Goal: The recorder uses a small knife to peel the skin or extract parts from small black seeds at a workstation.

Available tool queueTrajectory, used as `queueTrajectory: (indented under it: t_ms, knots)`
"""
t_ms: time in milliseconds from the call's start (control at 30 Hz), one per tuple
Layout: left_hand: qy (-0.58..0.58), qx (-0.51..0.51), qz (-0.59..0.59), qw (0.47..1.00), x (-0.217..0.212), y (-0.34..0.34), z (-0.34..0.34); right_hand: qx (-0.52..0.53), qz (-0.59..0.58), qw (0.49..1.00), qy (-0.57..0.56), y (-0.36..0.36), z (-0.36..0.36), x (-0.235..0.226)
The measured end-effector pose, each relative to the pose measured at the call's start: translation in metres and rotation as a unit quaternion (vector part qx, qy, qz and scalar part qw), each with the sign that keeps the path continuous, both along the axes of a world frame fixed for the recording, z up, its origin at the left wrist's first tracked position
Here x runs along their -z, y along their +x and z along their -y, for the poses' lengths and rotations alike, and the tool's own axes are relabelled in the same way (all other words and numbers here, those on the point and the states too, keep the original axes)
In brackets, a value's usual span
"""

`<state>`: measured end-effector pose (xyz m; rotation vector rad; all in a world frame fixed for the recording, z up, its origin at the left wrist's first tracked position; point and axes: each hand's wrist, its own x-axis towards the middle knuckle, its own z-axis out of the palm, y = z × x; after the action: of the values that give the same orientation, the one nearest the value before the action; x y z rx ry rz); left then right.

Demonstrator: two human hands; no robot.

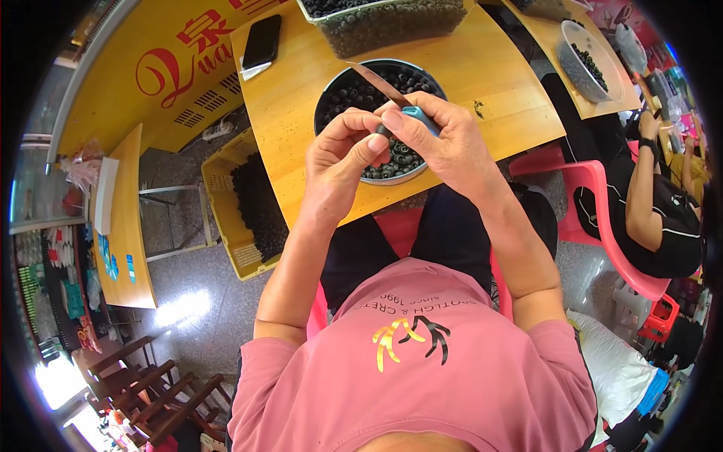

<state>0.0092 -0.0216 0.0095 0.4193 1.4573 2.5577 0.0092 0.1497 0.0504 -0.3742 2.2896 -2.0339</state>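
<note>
My right hand (pixel 452 139) is closed round the blue handle of a small knife (pixel 379 83), its blade slanting up and left over a round bowl. Opposite it, my left hand (pixel 337 162) pinches a small dark round piece (pixel 383 131) between thumb and fingers, close to my right thumb. My hands nearly meet above the near part of the bowl (pixel 393 181), which holds many small dark round pieces (pixel 355 96), some with pale ring-like ends. How the blade meets the piece cannot be seen; it points away from it.
A wooden table (pixel 501 83) carries the bowl, a clear bin (pixel 388 34) of dark pieces and a black phone (pixel 261 41). Left of it stands a yellow crate (pixel 248 267) of dark pieces. Rightward are a pink chair (pixel 602 197), a seated person (pixel 663 211) and a clear tub (pixel 576 71).
</note>
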Motion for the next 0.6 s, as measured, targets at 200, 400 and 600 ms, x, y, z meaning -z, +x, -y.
queueTrajectory:
  t_ms: [200, 400, 600]
  knots:
    - [0.005, 0.016, 0.001, 1.000, -0.002, 0.001, 0.001, 0.035, -0.076, 0.996, 0.027, 0.003, 0.004, 0.003]
    - [0.025, -0.011, 0.019, 0.999, -0.001, -0.002, 0.003, 0.081, -0.298, 0.926, 0.218, 0.010, 0.001, 0.005]
    - [0.019, -0.010, -0.008, 1.000, -0.001, -0.002, 0.001, 0.106, -0.366, 0.887, 0.261, 0.005, -0.003, 0.010]
